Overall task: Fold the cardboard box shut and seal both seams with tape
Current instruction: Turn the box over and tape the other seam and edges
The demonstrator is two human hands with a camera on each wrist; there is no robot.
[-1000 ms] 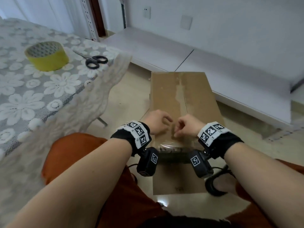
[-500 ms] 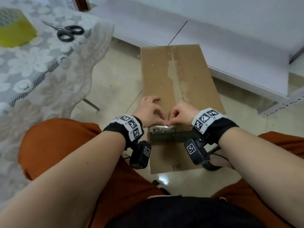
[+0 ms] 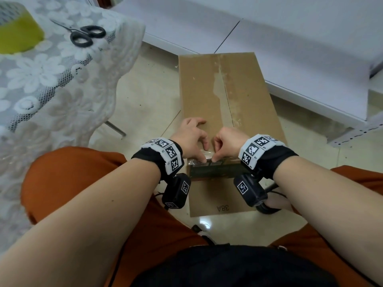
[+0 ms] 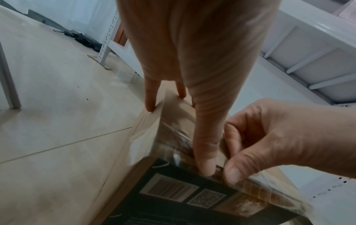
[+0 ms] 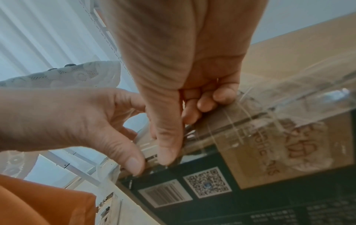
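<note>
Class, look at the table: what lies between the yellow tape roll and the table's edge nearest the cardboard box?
The head view shows black-handled scissors there, lying on the lace tablecloth.

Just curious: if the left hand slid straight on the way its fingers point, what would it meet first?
Probably only more cardboard box top: the left hand points along it toward the far edge, and nothing shows there.

— What's holding everything up?
— A pale tiled floor; the closed cardboard box stands directly on it, near the white shelving boards.
— And off to the left?
— A table under a white floral lace tablecloth. A yellow roll of tape lies on it, with black-handled scissors just beside, near the table's edge.
</note>
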